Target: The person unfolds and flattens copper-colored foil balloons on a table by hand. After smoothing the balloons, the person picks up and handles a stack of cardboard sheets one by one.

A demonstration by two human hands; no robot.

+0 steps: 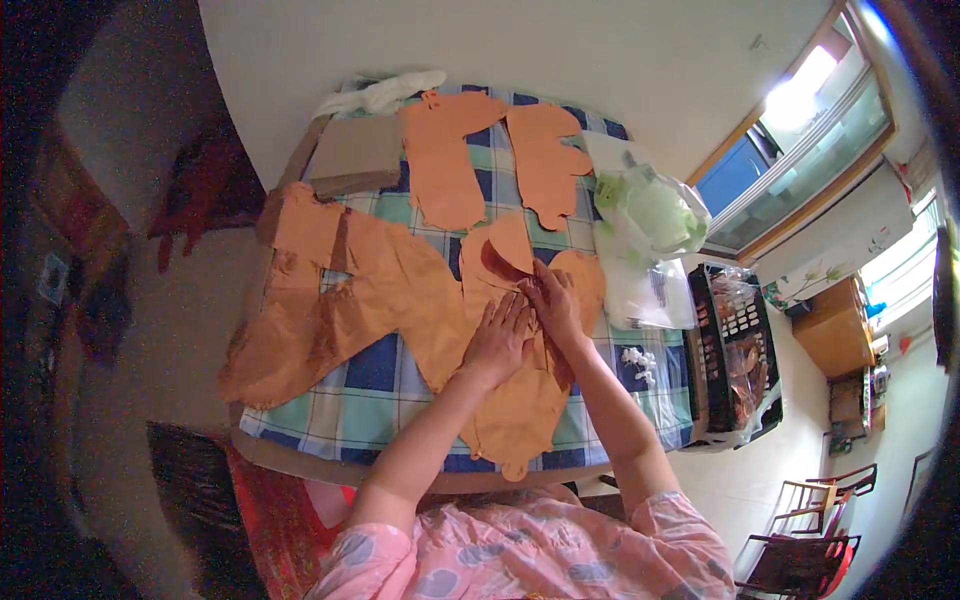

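Note:
A large flat orange shaped sheet point(425, 285), thin and slightly shiny, lies creased across the table under both hands. My left hand point(497, 340) rests on it with its fingers stretched out flat. Just to the right, my right hand point(556, 305) has its fingers closed at the edge of a folded-up orange flap point(508, 245), whose darker reddish inner side shows. The fingertips of both hands nearly meet, and what lies right between them is hidden. Farther back are two separate orange cut-out shapes, one with a long body point(445, 165) and one with a scalloped edge point(545, 160).
A plaid cloth point(365, 385) covers the table. Clear and greenish plastic bags point(655, 215) sit at its right, near small white bits point(638, 362). A cardboard piece point(355, 150) and white cloth point(385, 95) lie at the far left. A black crate point(735, 350) stands beside the table's right edge.

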